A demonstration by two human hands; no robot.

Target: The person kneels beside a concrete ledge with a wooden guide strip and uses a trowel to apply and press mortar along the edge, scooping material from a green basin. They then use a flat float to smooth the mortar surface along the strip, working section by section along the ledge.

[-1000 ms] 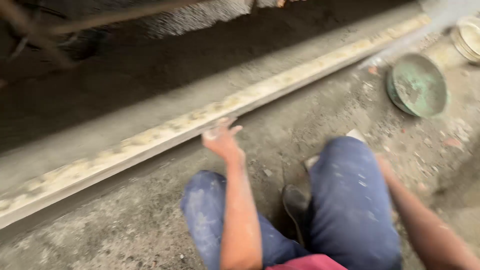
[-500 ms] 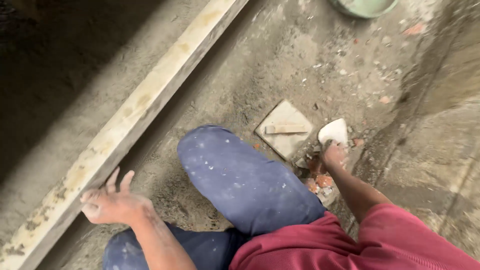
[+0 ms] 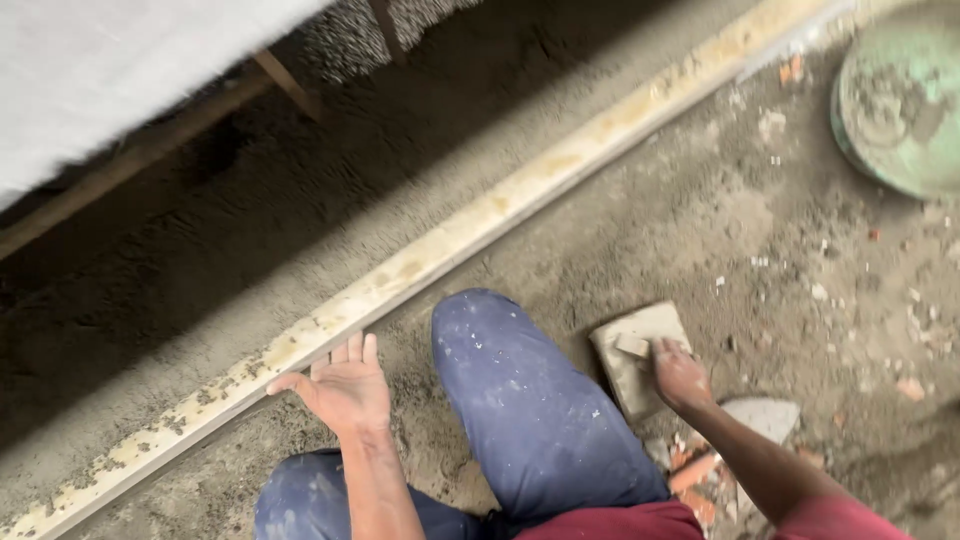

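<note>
Kneeling on a rough floor (image 3: 760,250) of grey, gritty mortar strewn with crumbs of rubble, a person works beside a long pale straightedge board (image 3: 470,235) that runs slantwise from lower left to upper right; beyond the board lies a darker, freshly spread bed of mortar (image 3: 250,230), and above that a white sheet (image 3: 120,80) over wooden battens (image 3: 150,155) fills the upper left corner.

One green pan (image 3: 900,100), caked with mortar, sits at the upper right, well apart from both hands; one blue trouser knee (image 3: 520,400) rises between the arms and hides the ground behind it; red brick shards (image 3: 695,470) lie just beside the right forearm, near a pale flat piece (image 3: 765,415) whose kind I cannot tell.

The left hand (image 3: 345,390) is open, its fingers (image 3: 355,350) spread and released, touching or just short of the board's near edge; I cannot tell which. The right hand (image 3: 680,375) rests on one square grey float (image 3: 635,355) lying flat on the floor right of the knee, fingers closed on its small wooden handle (image 3: 632,345).

Two hands, one board, one float, one pan.
</note>
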